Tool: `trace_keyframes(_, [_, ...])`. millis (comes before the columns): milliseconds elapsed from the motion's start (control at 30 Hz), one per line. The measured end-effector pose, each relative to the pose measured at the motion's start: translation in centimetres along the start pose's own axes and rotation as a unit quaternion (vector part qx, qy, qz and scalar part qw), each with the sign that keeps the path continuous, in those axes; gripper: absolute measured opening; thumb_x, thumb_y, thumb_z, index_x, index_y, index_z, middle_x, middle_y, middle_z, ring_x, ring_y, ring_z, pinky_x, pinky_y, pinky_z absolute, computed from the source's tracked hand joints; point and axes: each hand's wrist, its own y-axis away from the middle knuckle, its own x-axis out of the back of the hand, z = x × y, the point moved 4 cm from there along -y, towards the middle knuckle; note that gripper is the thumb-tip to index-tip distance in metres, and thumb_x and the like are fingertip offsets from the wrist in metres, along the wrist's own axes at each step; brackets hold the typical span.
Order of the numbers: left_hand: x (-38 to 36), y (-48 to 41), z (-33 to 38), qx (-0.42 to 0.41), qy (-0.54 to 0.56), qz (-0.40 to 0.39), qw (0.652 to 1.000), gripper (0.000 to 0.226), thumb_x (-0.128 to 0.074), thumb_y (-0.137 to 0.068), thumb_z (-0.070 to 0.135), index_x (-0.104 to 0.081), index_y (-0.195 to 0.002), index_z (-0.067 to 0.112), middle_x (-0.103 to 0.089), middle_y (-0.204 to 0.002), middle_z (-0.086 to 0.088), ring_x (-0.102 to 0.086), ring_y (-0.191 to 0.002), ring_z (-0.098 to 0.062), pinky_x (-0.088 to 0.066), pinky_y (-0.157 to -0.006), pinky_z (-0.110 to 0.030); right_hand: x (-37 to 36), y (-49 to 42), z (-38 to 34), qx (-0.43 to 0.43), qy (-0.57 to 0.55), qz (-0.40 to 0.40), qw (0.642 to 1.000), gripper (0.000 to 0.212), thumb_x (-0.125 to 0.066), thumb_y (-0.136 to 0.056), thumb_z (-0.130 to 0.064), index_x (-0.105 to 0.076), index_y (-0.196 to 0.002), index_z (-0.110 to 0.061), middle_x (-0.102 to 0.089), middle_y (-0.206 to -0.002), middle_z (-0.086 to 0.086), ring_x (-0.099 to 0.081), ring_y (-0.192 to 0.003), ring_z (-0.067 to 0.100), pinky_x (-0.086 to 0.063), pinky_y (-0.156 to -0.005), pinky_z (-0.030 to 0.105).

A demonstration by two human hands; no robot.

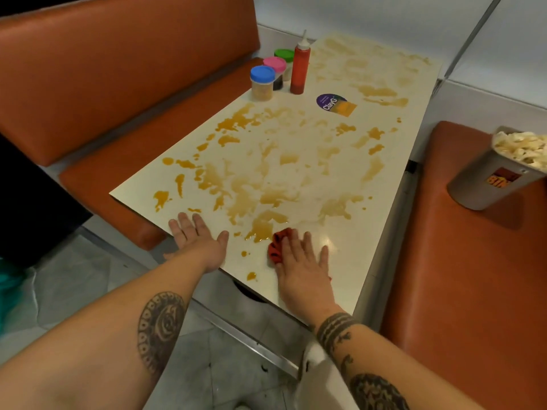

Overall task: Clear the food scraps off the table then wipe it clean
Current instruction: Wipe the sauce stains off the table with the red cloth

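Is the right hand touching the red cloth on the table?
Touching. The head view shows the right hand lying flat on the red cloth, with straight fingers covering part of it; no gap shows between them.

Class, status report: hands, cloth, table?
Left hand flat on cream table edge. Right hand presses crumpled red cloth. Orange-brown smears cover most of it. Red squeeze bottle, lidded jars beyond.

Sitting between 2 orange vinyl booth benches (pixel 118 84), backing onto a white wall (pixel 355 13), standing over grey floor tiles (pixel 83 279).
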Motion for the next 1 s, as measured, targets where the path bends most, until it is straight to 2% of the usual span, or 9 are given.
trace_keyframes(167, [-0.5,-0.5,-0.5,0.002,-0.002,-0.011,1.000,0.090,-0.011,-0.098,0.070,0.031,-0.153,0.012,0.044,-0.157,-0.014,0.042,-0.143,-0.036,0.000,-0.122,-0.064,-0.4,4.2,1.3,0.075,0.039,-0.044,0.995,0.061,-0.011,-0.107,-0.049,0.008,-0.161,-0.027,0.023,-0.164,-0.010,0.030,-0.149,0.016,0.014,-0.124,0.051])
trace_keyframes(400, [0.0,-0.5,0.2,0.001,-0.029,-0.009,1.000,0.091,-0.010,-0.099,0.068,0.028,-0.154,0.006,0.039,-0.157,-0.022,0.038,-0.144,-0.044,0.018,-0.121,-0.053,3.1,-0.3,11.2,-0.095,0.019,-0.007,0.995,0.063,-0.016,-0.108,-0.043,0.005,-0.162,-0.021,0.017,-0.168,-0.004,0.021,-0.153,0.020,0.007,-0.124,0.055])
trace_keyframes(567, [0.4,0.1,0.5,0.010,-0.049,-0.020,0.999,0.090,-0.009,-0.101,0.067,0.028,-0.153,0.004,0.037,-0.158,-0.024,0.037,-0.144,-0.044,0.020,-0.120,-0.051,4.0,-4.0,11.7,-0.164,0.013,0.017,0.986,0.063,-0.015,-0.107,-0.039,0.007,-0.161,-0.015,0.018,-0.168,0.002,0.019,-0.154,0.026,0.007,-0.123,0.061])
trace_keyframes(667, [0.6,0.2,0.4,0.015,-0.050,-0.032,0.998,0.090,-0.010,-0.100,0.068,0.028,-0.153,0.006,0.039,-0.157,-0.022,0.037,-0.144,-0.043,0.020,-0.120,-0.050,2.9,-2.1,8.9,-0.056,0.031,0.028,0.998,0.062,-0.023,-0.107,-0.035,-0.002,-0.161,-0.013,0.011,-0.168,0.003,0.010,-0.156,0.031,0.004,-0.123,0.060])
trace_keyframes(767, [0.7,0.3,0.4,0.022,-0.045,-0.042,0.998,0.092,-0.012,-0.099,0.070,0.028,-0.154,0.008,0.040,-0.157,-0.020,0.038,-0.144,-0.042,0.019,-0.121,-0.049,1.0,3.0,6.8,0.092,0.057,0.015,0.994,0.056,-0.031,-0.106,-0.042,-0.027,-0.155,-0.016,-0.026,-0.164,0.005,-0.027,-0.151,0.031,-0.015,-0.115,0.054])
trace_keyframes(833, [0.8,0.7,0.5,0.025,-0.046,-0.043,0.998,0.092,-0.013,-0.099,0.070,0.027,-0.155,0.009,0.039,-0.158,-0.020,0.036,-0.145,-0.042,0.019,-0.121,-0.048,0.7,4.0,7.7,0.118,0.080,-0.025,0.989,0.054,-0.023,-0.107,-0.048,-0.032,-0.153,-0.020,-0.032,-0.161,0.002,-0.035,-0.148,0.026,-0.018,-0.112,0.051])
trace_keyframes(867, [0.8,0.7,0.6,0.024,-0.046,-0.040,0.998,0.091,-0.013,-0.100,0.069,0.027,-0.155,0.009,0.039,-0.158,-0.019,0.036,-0.145,-0.042,0.018,-0.121,-0.048,1.2,3.5,8.5,0.114,0.085,-0.035,0.989,0.056,-0.019,-0.108,-0.048,-0.028,-0.154,-0.020,-0.026,-0.163,0.000,-0.032,-0.150,0.026,-0.015,-0.115,0.049])
trace_keyframes(933, [0.9,0.7,0.9,0.021,-0.038,-0.040,0.998,0.091,-0.015,-0.100,0.069,0.026,-0.156,0.010,0.038,-0.159,-0.018,0.036,-0.146,-0.041,0.018,-0.121,-0.048,2.8,0.9,10.1,0.072,0.064,0.001,0.995,0.059,-0.015,-0.107,-0.046,-0.006,-0.159,-0.019,0.002,-0.167,-0.003,-0.004,-0.157,0.025,0.004,-0.123,0.045])
trace_keyframes(1000, [0.8,0.7,1.0,0.019,-0.029,-0.042,0.999,0.091,-0.015,-0.099,0.070,0.026,-0.156,0.011,0.040,-0.159,-0.017,0.037,-0.145,-0.040,0.017,-0.122,-0.051,3.3,-1.7,10.8,-0.025,0.029,-0.008,0.999,0.062,-0.014,-0.108,-0.042,0.008,-0.160,-0.019,0.020,-0.166,-0.002,0.018,-0.155,0.023,0.013,-0.123,0.050])
